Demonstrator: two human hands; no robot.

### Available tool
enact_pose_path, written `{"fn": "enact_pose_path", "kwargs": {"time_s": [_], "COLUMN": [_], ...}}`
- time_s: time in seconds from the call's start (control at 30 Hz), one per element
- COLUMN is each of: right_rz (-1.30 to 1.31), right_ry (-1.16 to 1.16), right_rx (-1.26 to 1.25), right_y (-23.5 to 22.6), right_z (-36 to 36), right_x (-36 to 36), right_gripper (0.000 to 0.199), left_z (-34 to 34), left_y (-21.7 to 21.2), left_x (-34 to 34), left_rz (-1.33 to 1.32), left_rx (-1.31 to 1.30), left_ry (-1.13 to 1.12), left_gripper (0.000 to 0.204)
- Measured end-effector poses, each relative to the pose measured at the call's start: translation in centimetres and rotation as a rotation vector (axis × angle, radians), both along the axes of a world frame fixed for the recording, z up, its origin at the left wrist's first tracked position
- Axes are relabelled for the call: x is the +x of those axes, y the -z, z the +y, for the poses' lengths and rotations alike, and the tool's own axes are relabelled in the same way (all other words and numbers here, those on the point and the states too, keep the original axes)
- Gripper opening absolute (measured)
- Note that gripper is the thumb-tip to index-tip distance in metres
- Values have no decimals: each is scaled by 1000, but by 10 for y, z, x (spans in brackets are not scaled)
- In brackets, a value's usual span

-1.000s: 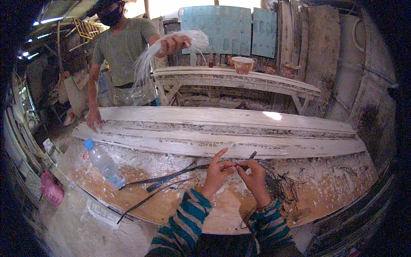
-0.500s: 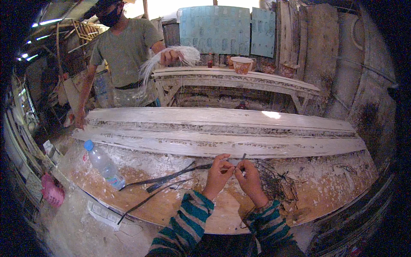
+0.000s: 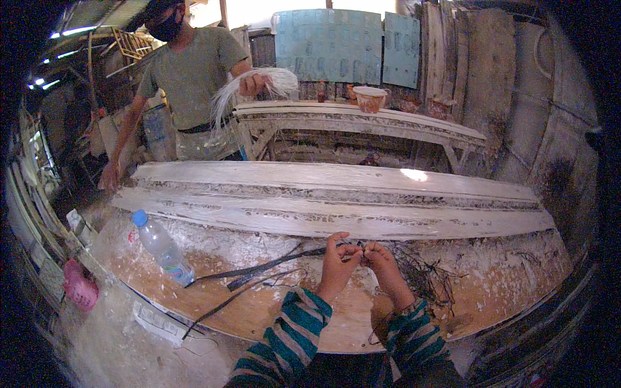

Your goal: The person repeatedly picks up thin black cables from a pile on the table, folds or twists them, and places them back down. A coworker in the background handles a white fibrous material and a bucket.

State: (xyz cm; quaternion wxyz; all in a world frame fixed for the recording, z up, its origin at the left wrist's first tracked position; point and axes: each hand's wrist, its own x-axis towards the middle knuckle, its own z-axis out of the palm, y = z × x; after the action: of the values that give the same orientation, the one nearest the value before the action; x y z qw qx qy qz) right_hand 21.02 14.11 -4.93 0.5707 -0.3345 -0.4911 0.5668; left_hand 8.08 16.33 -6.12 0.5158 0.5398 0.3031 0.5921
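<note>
My left hand (image 3: 339, 266) and my right hand (image 3: 384, 268) meet above the front of the worktable, fingertips almost touching. Each pinches at a dark, thin strip, mostly covered by the fingers. Long black flat strips (image 3: 275, 262) run leftward from beneath my left hand across the table. Beside and behind my right hand lies a loose tangle of black strands (image 3: 428, 279). Just beyond my hands stretch two long whitish panels (image 3: 310, 216) with dark gaps between and along them.
A clear plastic bottle with a blue cap (image 3: 163, 249) lies at left on the flake-strewn wooden tabletop (image 3: 504, 284). Across the table a person (image 3: 194, 77) holds a bundle of white fibres (image 3: 275, 84). Behind stands a bench (image 3: 362, 123) with a pot (image 3: 370, 99). A pink bag (image 3: 81, 284) is far left.
My hands have shifted slightly right and drawn together; the short dark end that stuck up between them no longer shows. The other person's lower hand moved left, off the panel's end.
</note>
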Motion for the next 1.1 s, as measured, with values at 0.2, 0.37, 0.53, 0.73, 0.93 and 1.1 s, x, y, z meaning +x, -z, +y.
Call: {"fn": "enact_pose_path", "kwargs": {"time_s": [0.2, 0.37, 0.53, 0.73, 0.93, 1.1], "right_rz": [87, 7, -17, -117, -148, -171], "right_ry": [-83, -4, 93, 136, 147, 168], "right_rx": [17, 31, 49, 112, 160, 173], "right_y": [2, 4, 2, 1, 3, 3], "right_z": [4, 2, 2, 2, 2, 2], "right_x": [1, 1, 1, -1, -2, -3], "right_gripper": [7, 9, 12, 12, 8, 7], "left_z": [0, 1, 3, 2, 2, -6], "left_y": [-6, -4, -6, -10, -11, -22], "left_x": [-8, -6, -8, -10, -12, -15], "left_rz": [207, 140, 193, 230, 200, 163], "left_rx": [91, 142, 202, 164, 109, -99], "left_ry": [-66, -66, -66, -89, -36, 70], "left_gripper": [15, 12, 14, 16, 16, 15]}}
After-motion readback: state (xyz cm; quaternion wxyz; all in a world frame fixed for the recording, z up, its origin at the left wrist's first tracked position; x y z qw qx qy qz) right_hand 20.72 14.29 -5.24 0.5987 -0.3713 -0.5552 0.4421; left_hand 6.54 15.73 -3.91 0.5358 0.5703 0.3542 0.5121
